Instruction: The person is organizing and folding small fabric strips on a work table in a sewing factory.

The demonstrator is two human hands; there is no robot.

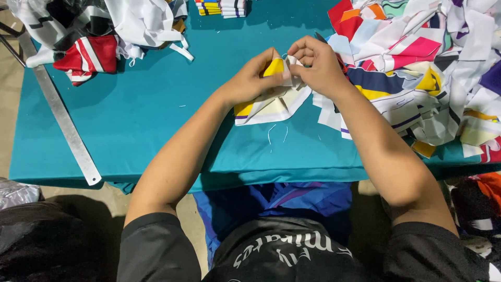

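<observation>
I'm looking down on a teal table (156, 115), which is carrying everything here. The biggest thing on it is the scrap heap (428, 68), a jumble of white, pink, navy and yellow cloth pieces spreading out to the right of my right hand and touching its wrist side. A smaller pile (94, 36) of white, red and black cloth is sitting well off to the left of my left hand, with a long metal ruler (65, 122) lying slantwise below it, near the table's left edge. A little striped stack (222, 7) is resting beyond both hands at the far edge.

My left hand (250, 81) is pinching the yellow corner of the cloth piece (276, 99), thumb on top. My right hand (315, 65) is curling in from the other side, fingertips pinching the same piece at its upper edge. Both hands are pressing close together, nearly touching. The piece, yellow, cream and white, is hanging between and just under the hands, its lower part lying on the table.

To do this well, I reckon I should be keeping the grips close and the edge taut, letting the loose part rest flat, away from the heap. Thin thread bits (271, 133) are lying just below the piece.
</observation>
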